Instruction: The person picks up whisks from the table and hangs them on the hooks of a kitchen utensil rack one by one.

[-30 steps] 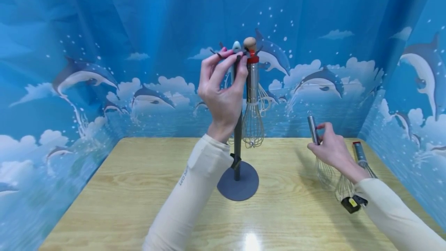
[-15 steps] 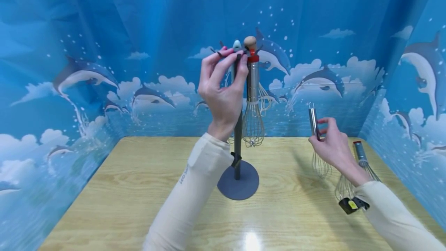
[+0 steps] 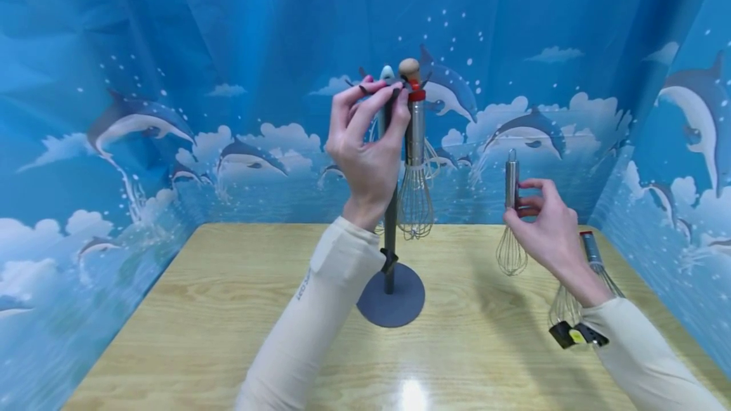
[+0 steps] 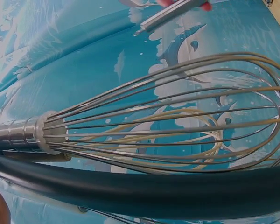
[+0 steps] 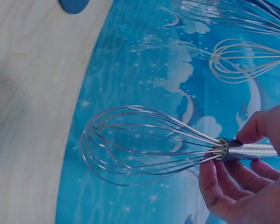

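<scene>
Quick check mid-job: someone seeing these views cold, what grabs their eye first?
Probably the dark stand at the table's middle, with a red-collared whisk hanging from its top, where the left hand grips. To its right, the right hand holds a small whisk upright above the wooden table; another whisk lies behind that wrist.

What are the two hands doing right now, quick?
Left hand: pinching the top of the dark grey metal hanging stand.
Right hand: holding the small silver wire whisk upright by its handle.

Silver whisk point(image 3: 510, 221), grey stand point(image 3: 391, 297), blue dolphin-patterned backdrop point(image 3: 171, 81).
</scene>
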### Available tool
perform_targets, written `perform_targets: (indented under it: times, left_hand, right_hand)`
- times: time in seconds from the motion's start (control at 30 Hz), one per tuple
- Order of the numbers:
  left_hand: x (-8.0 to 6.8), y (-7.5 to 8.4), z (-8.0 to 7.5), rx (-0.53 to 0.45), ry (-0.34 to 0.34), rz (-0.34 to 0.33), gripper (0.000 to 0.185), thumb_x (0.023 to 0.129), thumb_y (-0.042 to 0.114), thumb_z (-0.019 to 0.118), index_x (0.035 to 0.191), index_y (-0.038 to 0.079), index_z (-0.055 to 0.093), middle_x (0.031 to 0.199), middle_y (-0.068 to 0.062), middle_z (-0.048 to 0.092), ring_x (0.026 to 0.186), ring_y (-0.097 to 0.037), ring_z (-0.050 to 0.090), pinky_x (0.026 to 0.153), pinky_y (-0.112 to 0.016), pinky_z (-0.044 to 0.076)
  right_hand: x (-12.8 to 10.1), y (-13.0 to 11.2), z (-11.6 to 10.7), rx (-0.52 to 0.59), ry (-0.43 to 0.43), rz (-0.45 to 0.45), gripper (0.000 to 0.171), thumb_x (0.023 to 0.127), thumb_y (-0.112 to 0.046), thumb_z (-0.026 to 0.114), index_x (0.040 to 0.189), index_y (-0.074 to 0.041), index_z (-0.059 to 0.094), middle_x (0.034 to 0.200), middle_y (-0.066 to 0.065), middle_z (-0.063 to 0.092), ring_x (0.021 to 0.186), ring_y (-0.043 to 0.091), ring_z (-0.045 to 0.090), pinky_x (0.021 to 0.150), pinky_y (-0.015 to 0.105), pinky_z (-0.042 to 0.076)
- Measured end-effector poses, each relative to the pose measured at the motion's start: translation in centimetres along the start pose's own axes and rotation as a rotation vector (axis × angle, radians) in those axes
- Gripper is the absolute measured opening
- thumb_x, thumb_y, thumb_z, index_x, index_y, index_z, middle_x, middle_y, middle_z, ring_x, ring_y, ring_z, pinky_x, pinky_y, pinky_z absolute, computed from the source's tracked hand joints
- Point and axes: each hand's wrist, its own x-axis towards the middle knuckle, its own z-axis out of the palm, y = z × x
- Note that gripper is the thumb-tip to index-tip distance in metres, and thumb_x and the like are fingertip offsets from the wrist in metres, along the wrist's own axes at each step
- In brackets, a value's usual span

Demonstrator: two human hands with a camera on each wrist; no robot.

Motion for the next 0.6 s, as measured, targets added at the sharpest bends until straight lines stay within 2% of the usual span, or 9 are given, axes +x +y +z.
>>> perform_targets:
  times: [0.07, 0.13, 0.23, 0.3, 0.6]
  left_hand:
    - [0.0, 0.0, 0.0, 0.003, -0.001, 0.006, 0.016, 0.090, 0.000, 0.074, 0.103, -0.009, 0.075, 0.109, -0.026, 0.064, 0.109, -0.035, 0.068, 0.100, -0.029, 0.058]
    - [0.0, 0.0, 0.0, 0.005, 0.000, 0.009, 0.016, 0.089, 0.000, 0.075, 0.103, -0.009, 0.075, 0.108, -0.026, 0.064, 0.108, -0.036, 0.069, 0.100, -0.029, 0.059]
    - [0.0, 0.0, 0.0, 0.011, -0.001, 0.010, 0.016, 0.089, 0.000, 0.075, 0.103, -0.008, 0.075, 0.108, -0.026, 0.064, 0.108, -0.035, 0.069, 0.100, -0.029, 0.058]
    - [0.0, 0.0, 0.0, 0.017, -0.001, 0.009, 0.016, 0.089, 0.000, 0.075, 0.103, -0.008, 0.075, 0.108, -0.026, 0.064, 0.109, -0.035, 0.069, 0.100, -0.028, 0.058]
    - [0.0, 0.1, 0.0, 0.067, 0.006, 0.036, 0.016, 0.089, 0.002, 0.076, 0.102, -0.006, 0.076, 0.107, -0.025, 0.066, 0.111, -0.032, 0.068, 0.103, -0.030, 0.057]
  right_hand:
    - [0.0, -0.5, -0.2, 0.003, 0.025, -0.023, 0.049, 0.094, -0.013, 0.061, 0.140, -0.005, 0.046, 0.111, 0.022, 0.072, 0.089, 0.033, 0.073, 0.063, 0.024, 0.052]
    - [-0.1, -0.9, -0.4, 0.015, 0.047, -0.044, 0.049, 0.093, -0.013, 0.062, 0.139, -0.006, 0.047, 0.111, 0.020, 0.072, 0.083, 0.019, 0.071, 0.064, 0.017, 0.051]
    - [-0.1, -1.6, -0.6, 0.041, 0.074, -0.077, 0.049, 0.092, -0.012, 0.063, 0.139, -0.008, 0.049, 0.111, 0.018, 0.072, 0.078, -0.006, 0.062, 0.064, 0.008, 0.048]
    - [-0.2, -2.0, -0.8, 0.067, 0.086, -0.097, 0.050, 0.092, -0.011, 0.063, 0.140, -0.009, 0.050, 0.110, 0.018, 0.072, 0.076, -0.016, 0.056, 0.065, 0.005, 0.048]
    - [-0.4, -4.4, -1.5, 0.189, 0.164, -0.177, 0.054, 0.091, -0.004, 0.065, 0.143, -0.012, 0.053, 0.111, 0.019, 0.073, 0.080, -0.017, 0.059, 0.070, 0.001, 0.050]
